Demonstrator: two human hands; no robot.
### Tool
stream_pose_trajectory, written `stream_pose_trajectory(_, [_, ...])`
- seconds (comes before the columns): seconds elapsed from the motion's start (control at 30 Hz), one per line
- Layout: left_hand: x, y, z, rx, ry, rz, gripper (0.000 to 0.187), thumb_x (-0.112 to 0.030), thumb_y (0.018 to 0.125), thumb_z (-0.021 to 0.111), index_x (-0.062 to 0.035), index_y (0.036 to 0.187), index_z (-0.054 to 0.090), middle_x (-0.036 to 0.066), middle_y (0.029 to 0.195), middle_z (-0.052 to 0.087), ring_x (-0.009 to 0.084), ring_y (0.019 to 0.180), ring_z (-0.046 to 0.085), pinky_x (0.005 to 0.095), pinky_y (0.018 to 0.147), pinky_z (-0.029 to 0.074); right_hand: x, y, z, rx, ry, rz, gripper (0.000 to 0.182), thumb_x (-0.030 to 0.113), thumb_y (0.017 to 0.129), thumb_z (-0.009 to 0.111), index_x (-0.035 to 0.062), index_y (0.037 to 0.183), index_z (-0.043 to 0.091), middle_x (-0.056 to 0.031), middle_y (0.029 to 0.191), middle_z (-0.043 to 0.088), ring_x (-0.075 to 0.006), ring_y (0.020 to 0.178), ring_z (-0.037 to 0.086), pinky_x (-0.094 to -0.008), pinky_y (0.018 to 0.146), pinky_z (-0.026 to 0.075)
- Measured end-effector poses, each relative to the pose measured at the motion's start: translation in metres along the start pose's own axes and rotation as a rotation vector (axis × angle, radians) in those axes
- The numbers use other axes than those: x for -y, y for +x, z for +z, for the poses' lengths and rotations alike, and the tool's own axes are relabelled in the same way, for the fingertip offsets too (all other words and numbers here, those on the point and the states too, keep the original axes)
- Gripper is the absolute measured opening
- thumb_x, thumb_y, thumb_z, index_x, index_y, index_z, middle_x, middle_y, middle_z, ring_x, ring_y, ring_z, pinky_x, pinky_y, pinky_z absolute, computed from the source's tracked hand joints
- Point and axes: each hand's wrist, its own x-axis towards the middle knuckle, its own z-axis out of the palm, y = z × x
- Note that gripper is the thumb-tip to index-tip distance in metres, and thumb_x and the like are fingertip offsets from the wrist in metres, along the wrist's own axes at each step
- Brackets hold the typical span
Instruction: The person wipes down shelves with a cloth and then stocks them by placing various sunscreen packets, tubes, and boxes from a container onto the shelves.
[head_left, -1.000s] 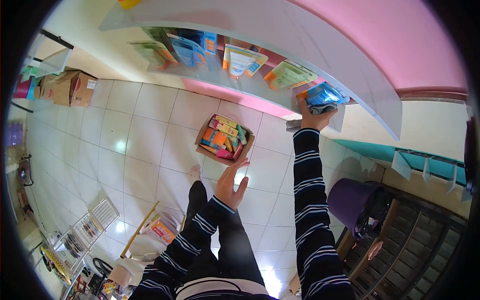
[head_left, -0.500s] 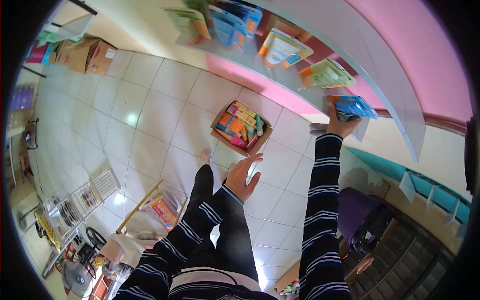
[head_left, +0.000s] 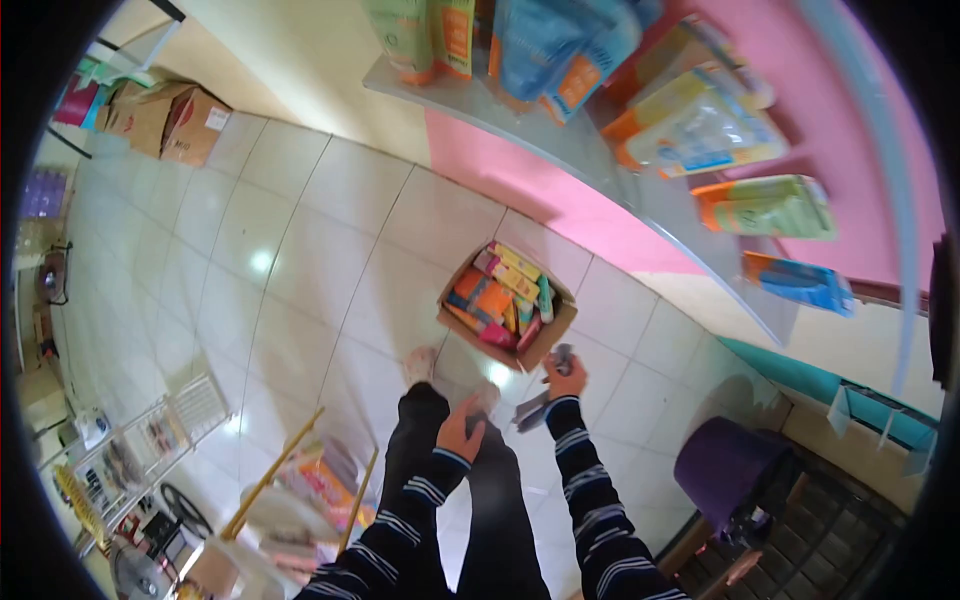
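Note:
My right hand [head_left: 568, 378] is low, just right of the open carton [head_left: 455, 318] on the floor. Its fingers are closed round a crumpled dark grey cloth [head_left: 533, 411], one end of which hangs out beside the wrist; motion blurs its detail. Colourful product boxes and tubes [head_left: 488, 296] fill the carton. My left hand [head_left: 460, 430] is in front of my knee, its fingers loosely apart with nothing in them. On the shelf at upper right, the blue packet [head_left: 800, 284] lies at the near end, beside a green packet [head_left: 780, 207].
The glass shelf [head_left: 560, 150] carries several more pouches along the pink wall. A purple bin [head_left: 725, 465] stands at lower right. To the left are a white wire rack [head_left: 195, 405] and a yellow-framed holder [head_left: 270, 475]. Brown cardboard boxes [head_left: 190, 125] sit at upper left.
My right hand has left the blue packet on the shelf and come down beside the carton with the grey cloth. My left hand has dropped toward my knee. The view has shifted closer to the shelf.

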Motion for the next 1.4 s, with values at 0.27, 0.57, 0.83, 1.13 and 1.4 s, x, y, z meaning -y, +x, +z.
stream_pose_trajectory(0.27, [0.023,0.050,0.000,-0.131,-0.523,-0.287,0.032,-0.007,0.077,0.050,-0.0008,0.107,0.042,0.011,0.093,0.056,0.0166,0.088,0.053,0.0258,0.077,0.040,-0.086,0.107,0.175,0.104,0.505,0.581,0.028,0.021,0.067,0.064,0.0078,0.089,0.053,-0.0080,0.082,0.053,-0.0196,0.071,0.053,-0.0355,0.058,0.045])
stream_pose_trajectory(0.57, [0.069,0.031,-0.012,-0.203,-0.524,-0.263,0.044,-0.006,0.073,0.055,-0.0050,0.113,0.037,0.010,0.103,0.051,0.0180,0.097,0.048,0.0278,0.080,0.037,-0.059,0.038,0.088,0.711,0.974,0.842,0.032,0.029,0.080,0.048,0.0051,0.101,0.048,-0.0105,0.091,0.055,-0.0205,0.081,0.055,-0.0329,0.073,0.046])
stream_pose_trajectory(0.83, [-0.171,0.003,-0.092,0.372,-0.191,0.336,0.073,-0.017,0.062,0.070,0.0007,0.120,0.028,0.014,0.117,0.040,0.0224,0.110,0.037,0.0320,0.093,0.026,0.165,-0.160,-0.101,1.062,1.401,1.202,0.040,0.029,0.083,0.043,-0.0051,0.102,0.039,-0.0032,0.064,0.043,-0.0011,0.036,0.031,-0.0161,0.035,0.027])
stream_pose_trajectory(1.13, [-0.318,-0.065,-0.082,0.490,-0.676,0.203,0.057,-0.006,0.072,0.057,-0.0012,0.119,0.026,0.011,0.106,0.045,0.0169,0.094,0.048,0.0282,0.078,0.042,0.283,-0.220,-0.204,0.185,0.536,-0.013,0.036,0.028,0.082,0.041,0.0030,0.109,0.044,-0.0108,0.104,0.050,-0.0194,0.088,0.049,-0.0299,0.060,0.043])
stream_pose_trajectory(1.4, [-0.347,-0.123,-0.054,0.283,-0.174,0.397,0.062,0.003,0.071,0.053,-0.0001,0.123,0.020,0.015,0.115,0.039,0.0181,0.104,0.041,0.0262,0.084,0.036,0.318,-0.248,-0.194,-0.046,0.372,-0.599,0.044,0.024,0.083,0.037,0.0058,0.123,0.032,-0.0145,0.131,0.022,-0.0300,0.123,0.013,-0.0456,0.097,0.004])
